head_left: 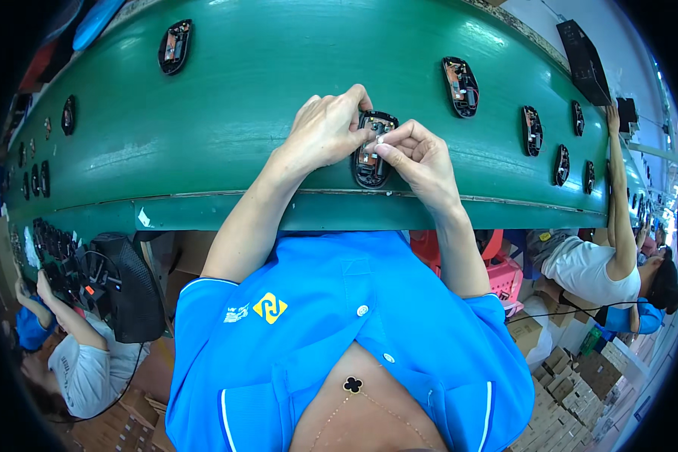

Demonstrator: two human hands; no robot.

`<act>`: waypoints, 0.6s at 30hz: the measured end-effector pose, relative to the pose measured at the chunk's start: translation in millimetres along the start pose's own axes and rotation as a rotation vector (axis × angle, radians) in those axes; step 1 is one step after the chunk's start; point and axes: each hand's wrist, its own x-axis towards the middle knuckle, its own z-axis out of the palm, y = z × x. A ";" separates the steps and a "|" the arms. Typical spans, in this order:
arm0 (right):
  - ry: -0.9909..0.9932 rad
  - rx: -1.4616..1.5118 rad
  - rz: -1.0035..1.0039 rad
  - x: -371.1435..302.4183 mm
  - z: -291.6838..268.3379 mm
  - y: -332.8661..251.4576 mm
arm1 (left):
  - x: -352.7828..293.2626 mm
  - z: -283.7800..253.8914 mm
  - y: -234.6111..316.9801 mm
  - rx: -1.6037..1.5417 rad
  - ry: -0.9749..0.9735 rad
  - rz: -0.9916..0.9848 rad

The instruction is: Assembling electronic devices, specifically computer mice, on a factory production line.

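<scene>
An opened computer mouse (371, 173) lies on the green belt in front of me, its dark shell bare to the circuit board. My left hand (320, 129) grips it from the left, thumb on the near side of its upper half and fingers bent over the far end. From the right, my right hand (422, 154) reaches over the board with thumb and forefinger pinched together. A tiny white piece (380, 140) shows at those fingertips, too small to name. The fingers partly cover the middle of the board.
More opened mice lie on the belt (241, 83): one mouse (175, 47) at the upper left, another mouse (460, 87) to the right, several smaller ones farther out. Co-workers sit at both sides; one person's arm (619, 196) reaches onto the belt. Cardboard boxes (572, 392) stand at lower right.
</scene>
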 end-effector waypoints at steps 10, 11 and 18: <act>-0.285 -0.192 0.030 2.4 -20.0 -0.2 | -0.2 3.3 -3.4 -0.024 0.018 0.012; -0.289 -0.192 0.031 4.3 -22.0 -1.7 | -0.3 3.4 -3.6 -0.025 0.020 0.009; -0.353 -0.331 0.112 11.1 -20.9 -16.1 | -3.1 4.4 -5.7 -0.025 0.040 0.037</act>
